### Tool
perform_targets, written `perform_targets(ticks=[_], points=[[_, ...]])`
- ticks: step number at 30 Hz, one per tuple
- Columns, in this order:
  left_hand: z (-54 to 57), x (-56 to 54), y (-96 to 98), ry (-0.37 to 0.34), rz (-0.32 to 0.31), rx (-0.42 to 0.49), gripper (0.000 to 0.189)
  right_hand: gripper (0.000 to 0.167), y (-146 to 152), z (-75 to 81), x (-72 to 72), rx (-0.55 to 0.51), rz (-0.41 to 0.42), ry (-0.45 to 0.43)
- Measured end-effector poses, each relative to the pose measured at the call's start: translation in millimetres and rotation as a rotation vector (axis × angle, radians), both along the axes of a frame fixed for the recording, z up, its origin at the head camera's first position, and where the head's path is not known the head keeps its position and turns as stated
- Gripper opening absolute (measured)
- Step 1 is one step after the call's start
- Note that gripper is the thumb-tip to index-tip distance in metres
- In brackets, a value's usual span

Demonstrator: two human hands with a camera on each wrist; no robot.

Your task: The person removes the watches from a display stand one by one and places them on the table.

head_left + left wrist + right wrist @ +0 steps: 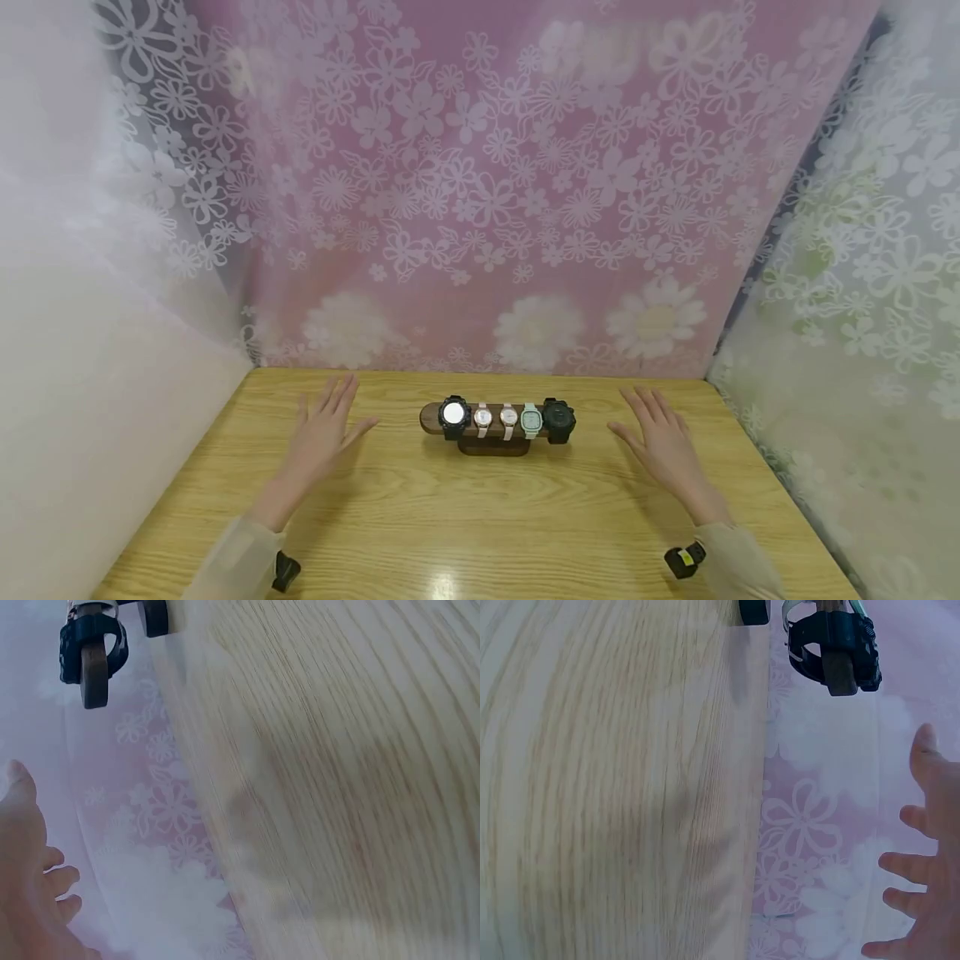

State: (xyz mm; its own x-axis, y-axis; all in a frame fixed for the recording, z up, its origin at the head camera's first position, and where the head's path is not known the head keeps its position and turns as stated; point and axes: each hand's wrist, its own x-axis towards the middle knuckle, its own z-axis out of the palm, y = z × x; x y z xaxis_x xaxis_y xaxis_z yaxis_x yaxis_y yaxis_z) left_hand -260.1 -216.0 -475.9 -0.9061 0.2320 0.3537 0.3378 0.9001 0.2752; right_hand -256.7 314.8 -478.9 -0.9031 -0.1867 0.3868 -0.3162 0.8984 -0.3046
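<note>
Two empty hands flank a wooden watch stand [492, 447] holding five watches.

The stand is centred toward the far side of the worktop [480, 517], well apart from both hands; looped round its bar, left to right, are a black watch with a bright dial [453, 412], two small pale-strapped watches [483, 418] [509, 418], a mint-green square watch [531, 420] and an all-black watch [558, 419]. Any reach in is best slow and from the side, one hand steadying the base, since the neighbours sit close and the bar could tip. The left hand [318, 442] and right hand [663, 446] point forward, fingers extended, thumbs spread wide toward the stand, apparently raised above the worktop.
</note>
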Motion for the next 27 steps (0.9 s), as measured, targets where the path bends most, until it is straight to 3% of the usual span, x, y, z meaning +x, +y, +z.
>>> perform_targets(ticks=[10,20,27], points=[[0.6,-5.9,33.2,0.067,-0.069,-0.003,0.077,0.058,-19,-1.0,-15.4,-0.028,0.067,0.207],[-10.9,-6.1,61.1,0.083,-0.142,-0.092,0.077,0.059,-45,-1.8,-25.7,-0.056,0.096,0.124],[-21.9,-1.1,71.3,0.06,-0.183,-0.149,0.078,0.064,-58,-5.7,-31.3,-0.066,0.19,0.061]])
